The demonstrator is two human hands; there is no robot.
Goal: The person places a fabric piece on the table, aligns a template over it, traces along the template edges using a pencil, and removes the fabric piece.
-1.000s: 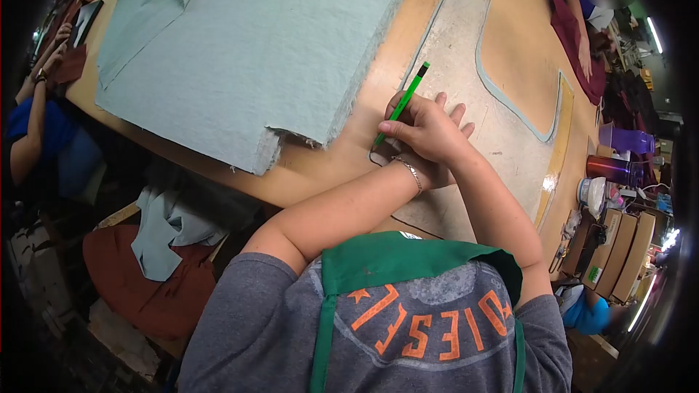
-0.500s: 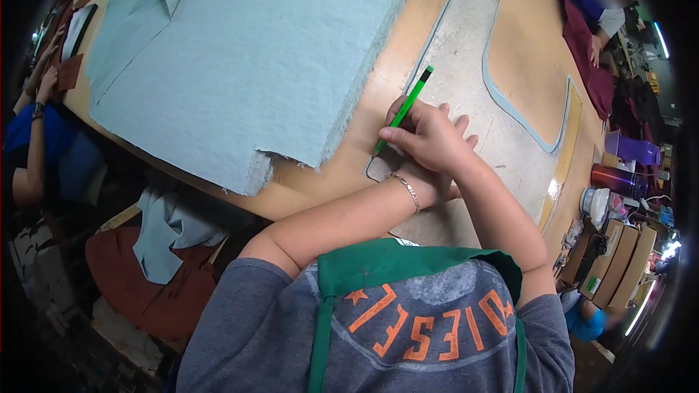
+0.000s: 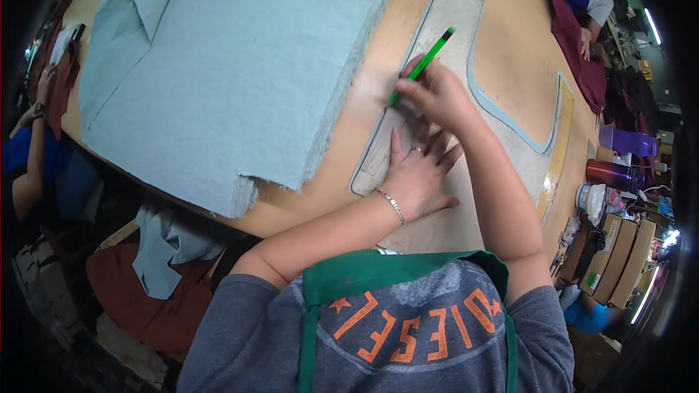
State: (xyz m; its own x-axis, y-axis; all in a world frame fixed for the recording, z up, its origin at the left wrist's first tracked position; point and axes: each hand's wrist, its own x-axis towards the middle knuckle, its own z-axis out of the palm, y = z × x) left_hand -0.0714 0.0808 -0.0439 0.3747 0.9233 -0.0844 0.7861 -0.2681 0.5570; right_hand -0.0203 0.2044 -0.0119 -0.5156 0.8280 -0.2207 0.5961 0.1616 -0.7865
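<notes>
While flat on the pale template point(image 3: 526, 167), left hand point(image 3: 421, 178) — wide open; right hand point(image 3: 442, 96) — tight round a green pencil point(image 3: 423, 67).

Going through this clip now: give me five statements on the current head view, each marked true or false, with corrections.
1. The right hand holds a green pencil. True.
2. The left hand grips a pair of scissors. False: it rests with its fingers spread on the flat grey piece.
3. A bracelet circles the left wrist. True.
4. In the picture, the pale blue cloth lies to the right of the flat grey piece. False: it lies to the left.
5. The apron is red. False: it is green.
</notes>
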